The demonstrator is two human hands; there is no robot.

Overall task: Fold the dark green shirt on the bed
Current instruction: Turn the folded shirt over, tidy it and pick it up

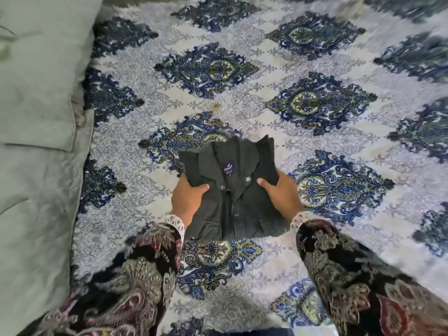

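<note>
The dark green shirt [232,190] lies as a compact folded rectangle on the patterned bedspread [266,112], collar and label facing up, snap buttons down its front. My left hand [188,200] grips its left edge, thumb on top and fingers tucked under. My right hand [281,192] grips the right edge the same way, thumb resting on the fabric. Both wrists come out of paisley sleeves with lace cuffs.
A pale green pillow and blanket [36,117] run along the left side of the bed. The blue and white bedspread stretches out beyond and to the right of the shirt.
</note>
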